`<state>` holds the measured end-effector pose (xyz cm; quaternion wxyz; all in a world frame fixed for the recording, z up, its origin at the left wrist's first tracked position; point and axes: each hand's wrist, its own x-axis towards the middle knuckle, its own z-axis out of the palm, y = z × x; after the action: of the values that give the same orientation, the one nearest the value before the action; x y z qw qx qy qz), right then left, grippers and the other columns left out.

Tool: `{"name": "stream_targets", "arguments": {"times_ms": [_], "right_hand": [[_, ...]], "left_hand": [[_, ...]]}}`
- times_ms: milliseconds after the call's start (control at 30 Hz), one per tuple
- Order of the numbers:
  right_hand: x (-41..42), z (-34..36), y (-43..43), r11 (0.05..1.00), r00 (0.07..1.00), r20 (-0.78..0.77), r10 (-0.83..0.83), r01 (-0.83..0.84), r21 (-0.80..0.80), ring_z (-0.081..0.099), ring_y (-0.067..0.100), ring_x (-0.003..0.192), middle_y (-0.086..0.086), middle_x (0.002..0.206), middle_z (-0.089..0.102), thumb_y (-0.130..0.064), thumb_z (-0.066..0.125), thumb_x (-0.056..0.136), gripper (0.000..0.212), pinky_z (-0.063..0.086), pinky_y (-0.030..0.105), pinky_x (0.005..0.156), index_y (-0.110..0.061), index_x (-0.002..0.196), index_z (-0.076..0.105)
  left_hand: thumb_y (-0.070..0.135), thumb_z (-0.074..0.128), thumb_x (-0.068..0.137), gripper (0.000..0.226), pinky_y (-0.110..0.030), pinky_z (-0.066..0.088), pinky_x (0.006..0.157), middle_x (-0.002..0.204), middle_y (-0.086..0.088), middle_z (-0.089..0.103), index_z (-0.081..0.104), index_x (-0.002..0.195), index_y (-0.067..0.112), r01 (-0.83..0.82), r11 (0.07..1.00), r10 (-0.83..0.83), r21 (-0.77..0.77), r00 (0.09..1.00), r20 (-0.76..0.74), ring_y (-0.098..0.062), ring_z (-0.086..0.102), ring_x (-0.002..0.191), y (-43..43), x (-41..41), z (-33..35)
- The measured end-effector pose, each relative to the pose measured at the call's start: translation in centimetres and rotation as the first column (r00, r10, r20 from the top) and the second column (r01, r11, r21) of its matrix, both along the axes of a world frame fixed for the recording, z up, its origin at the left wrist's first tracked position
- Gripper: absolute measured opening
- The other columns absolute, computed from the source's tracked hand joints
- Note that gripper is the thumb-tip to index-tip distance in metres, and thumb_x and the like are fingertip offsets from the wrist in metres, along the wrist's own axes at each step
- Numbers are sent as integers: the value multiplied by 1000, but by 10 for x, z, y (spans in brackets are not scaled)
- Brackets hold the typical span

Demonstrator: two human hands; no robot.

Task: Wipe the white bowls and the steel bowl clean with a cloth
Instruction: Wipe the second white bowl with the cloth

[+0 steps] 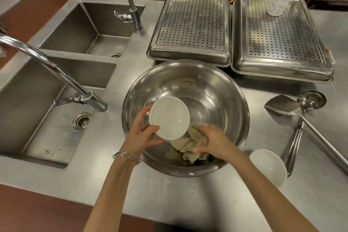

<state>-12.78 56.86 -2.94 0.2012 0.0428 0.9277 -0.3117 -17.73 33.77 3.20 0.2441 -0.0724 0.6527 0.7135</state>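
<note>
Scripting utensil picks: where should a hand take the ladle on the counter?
Mid-handle of the ladle, from above: it lies flat with bare counter either side there, while the cup end crosses the spatula and the tip sits by a white bowl.

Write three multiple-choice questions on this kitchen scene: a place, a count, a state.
1. Where is the white paper roll? A on the right perforated steel tray; B in a sink; C on the floor.
2. How many round white bowls show? A one; B two; C four.
3. What is the right hand doing? A gripping the beige cloth; B holding a ladle; C hanging idle.
1A, it stands on that tray; 2B, one in the left hand, one on the counter; 3A, it curls round the cloth.
</note>
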Motion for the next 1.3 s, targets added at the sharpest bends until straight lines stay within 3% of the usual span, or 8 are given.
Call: {"name": "stream_targets", "arguments": {"times_ms": [100, 267, 367, 533, 767, 867, 1067, 1300], "right_hand": [[-2, -12, -3, 981, 999, -40, -13, 20, 194, 54, 24, 110, 6, 124, 57, -28, 63, 83, 48, 44, 29, 90, -23, 129, 51], [7, 35, 16, 992, 959, -266, -96, 115, 57, 61, 17, 87, 0, 96, 67, -23, 68, 83, 20, 49, 30, 80, -17, 102, 70], [18, 86, 20, 972, 846, -480, -231, 178, -153, 60, 5, 80, -11, 83, 66, -23, 70, 79, 11, 45, 13, 76, -25, 91, 71], [9, 119, -6, 789, 742, -426, -518, 222, -572, 65, 0, 79, -20, 78, 69, -21, 68, 83, 12, 49, 14, 74, -33, 82, 66], [-5, 59, -37, 998, 752, -658, -16, 53, 37, 65, 18, 90, -3, 95, 72, -19, 66, 81, 15, 54, 37, 76, -17, 94, 73], [5, 42, -29, 975, 712, -697, 85, 84, 205, 46, 14, 103, -11, 98, 63, -41, 64, 78, 23, 29, 32, 90, -27, 94, 72], [12, 53, -22, 883, 775, -523, -355, 94, -460, 38, 9, 114, -16, 109, 46, -38, 55, 86, 14, 29, 18, 102, -36, 97, 63], [10, 58, -14, 833, 908, -243, -342, 173, -526, 52, -4, 102, -20, 112, 52, -14, 73, 77, 54, 48, 22, 85, -46, 111, 47]], "left_hand": [[1, 54, 86, 53, -30, 58, 61, 128, -7, 46, 51, 112, 46, -20, 1000, 19, 18, 1000, 24, -36, 54, 112, 3, 4, -4], [11, 55, 87, 44, -33, 59, 64, 134, -4, 40, 49, 117, 43, -19, 998, 16, 61, 999, 45, -34, 54, 111, 7, 7, -6], [16, 53, 89, 41, -36, 59, 68, 134, -2, 40, 48, 118, 45, -3, 999, 2, 44, 1000, 23, -33, 52, 114, 12, 10, -5], [26, 45, 93, 35, -32, 57, 63, 127, 7, 48, 49, 117, 51, -17, 997, 16, 69, 1000, 19, -25, 49, 115, 28, 21, -3], [22, 45, 95, 35, -29, 56, 60, 123, 6, 54, 50, 116, 50, -12, 997, 16, 74, 998, -52, -18, 57, 108, 46, 37, 5], [18, 43, 96, 37, -27, 56, 58, 120, 6, 54, 48, 120, 46, 0, 999, 5, 53, 996, -87, -16, 58, 103, 46, 36, 6], [23, 45, 95, 34, -28, 55, 57, 125, 0, 53, 52, 112, 51, 10, 999, -9, 47, 1000, -20, -26, 56, 110, 42, 34, 3], [22, 48, 94, 22, -25, 54, 52, 100, 7, 59, 52, 108, 39, -4, 1000, 5, 9, 995, -100, -19, 63, 87, 42, 31, 3]]}}
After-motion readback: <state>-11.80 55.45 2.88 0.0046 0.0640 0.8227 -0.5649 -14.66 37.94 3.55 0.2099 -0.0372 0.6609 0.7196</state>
